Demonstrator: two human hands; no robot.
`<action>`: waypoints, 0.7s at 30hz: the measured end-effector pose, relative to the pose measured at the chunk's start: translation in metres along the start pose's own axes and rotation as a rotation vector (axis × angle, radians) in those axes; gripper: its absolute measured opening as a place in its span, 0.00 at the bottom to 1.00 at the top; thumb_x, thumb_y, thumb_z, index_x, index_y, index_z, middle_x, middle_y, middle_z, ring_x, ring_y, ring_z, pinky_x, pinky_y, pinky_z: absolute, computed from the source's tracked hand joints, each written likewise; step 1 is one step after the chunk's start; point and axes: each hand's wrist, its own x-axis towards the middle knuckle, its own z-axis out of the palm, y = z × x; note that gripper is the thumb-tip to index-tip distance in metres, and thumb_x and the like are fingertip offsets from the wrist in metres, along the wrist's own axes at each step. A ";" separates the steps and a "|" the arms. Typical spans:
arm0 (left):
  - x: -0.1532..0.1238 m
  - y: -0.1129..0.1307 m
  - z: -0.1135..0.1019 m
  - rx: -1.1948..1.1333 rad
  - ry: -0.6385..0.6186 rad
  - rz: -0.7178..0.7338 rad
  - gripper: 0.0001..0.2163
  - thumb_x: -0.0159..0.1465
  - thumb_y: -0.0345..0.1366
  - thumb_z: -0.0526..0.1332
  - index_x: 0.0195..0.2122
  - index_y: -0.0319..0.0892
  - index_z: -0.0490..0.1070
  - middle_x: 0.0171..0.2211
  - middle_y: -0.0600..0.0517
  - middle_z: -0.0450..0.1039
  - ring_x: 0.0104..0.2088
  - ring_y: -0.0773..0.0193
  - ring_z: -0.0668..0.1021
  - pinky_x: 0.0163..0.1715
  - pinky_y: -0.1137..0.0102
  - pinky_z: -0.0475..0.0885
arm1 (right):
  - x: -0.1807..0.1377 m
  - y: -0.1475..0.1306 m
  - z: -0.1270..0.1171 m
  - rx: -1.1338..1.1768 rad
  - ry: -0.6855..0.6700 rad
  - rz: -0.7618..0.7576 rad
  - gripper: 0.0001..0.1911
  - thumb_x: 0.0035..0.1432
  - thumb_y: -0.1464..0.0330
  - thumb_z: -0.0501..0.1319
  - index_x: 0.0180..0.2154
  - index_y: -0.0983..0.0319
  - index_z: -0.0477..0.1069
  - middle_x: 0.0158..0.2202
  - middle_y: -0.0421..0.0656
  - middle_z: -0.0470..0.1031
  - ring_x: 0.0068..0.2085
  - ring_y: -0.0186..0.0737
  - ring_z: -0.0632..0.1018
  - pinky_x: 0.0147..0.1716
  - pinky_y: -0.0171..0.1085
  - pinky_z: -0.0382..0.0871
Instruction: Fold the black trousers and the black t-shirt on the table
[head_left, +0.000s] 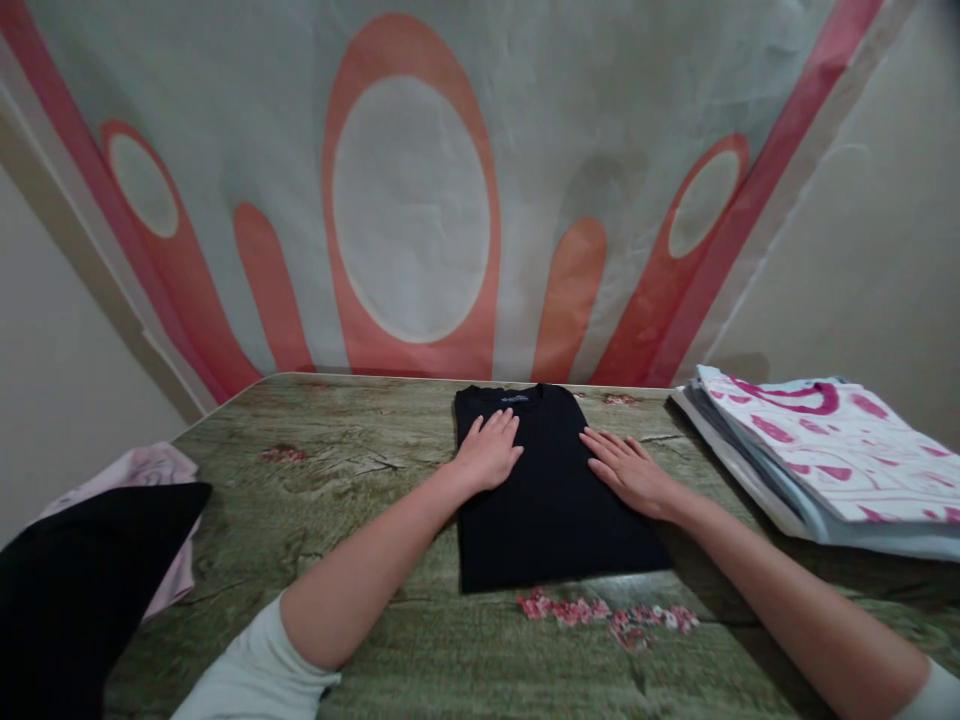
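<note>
A black T-shirt [540, 535] lies folded into a neat, nearly rectangular shape in front of me, its neckline at the far end with small pale print inside the collar. My left hand [489, 450] rests flat on its upper left part, fingers stretched out toward the collar. On the right edge of the shirt lies my right hand [630, 474], palm down with fingers extended and pointing left. Neither hand grips anything.
At the right stands a stack of folded clothes [840, 450], topped by a white shirt with pink print. Black cloth [75, 580] and a pale pink garment [161, 475] lie at the left. The wood-patterned table [352, 560] meets a printed wall banner [420, 355] behind.
</note>
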 end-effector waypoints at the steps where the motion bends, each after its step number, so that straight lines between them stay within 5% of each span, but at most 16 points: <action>1: -0.001 -0.012 -0.002 0.004 0.012 -0.045 0.24 0.64 0.41 0.45 0.60 0.37 0.50 0.63 0.44 0.44 0.62 0.55 0.49 0.58 0.55 0.46 | 0.001 0.007 0.001 -0.002 -0.004 0.015 0.28 0.63 0.54 0.37 0.62 0.51 0.42 0.64 0.38 0.46 0.63 0.45 0.49 0.58 0.55 0.43; 8: -0.026 -0.067 -0.008 -0.018 0.206 -0.324 0.19 0.61 0.34 0.53 0.54 0.41 0.59 0.56 0.44 0.59 0.56 0.56 0.62 0.54 0.61 0.57 | 0.012 0.038 0.010 -0.045 0.043 0.077 0.28 0.62 0.54 0.38 0.61 0.52 0.46 0.63 0.38 0.51 0.62 0.46 0.52 0.58 0.54 0.46; 16: -0.035 -0.055 -0.003 -0.099 0.325 -0.346 0.11 0.63 0.39 0.51 0.35 0.40 0.69 0.35 0.47 0.69 0.39 0.60 0.72 0.41 0.68 0.66 | 0.017 0.045 0.009 -0.033 0.183 0.116 0.29 0.62 0.56 0.38 0.59 0.61 0.55 0.61 0.46 0.56 0.60 0.47 0.57 0.57 0.50 0.52; 21: -0.035 -0.054 -0.001 -0.079 0.346 -0.365 0.12 0.63 0.43 0.52 0.32 0.41 0.69 0.33 0.48 0.69 0.36 0.60 0.72 0.37 0.67 0.66 | 0.016 0.008 -0.001 -0.021 0.208 -0.055 0.29 0.62 0.56 0.40 0.61 0.61 0.50 0.63 0.44 0.49 0.62 0.44 0.52 0.60 0.48 0.46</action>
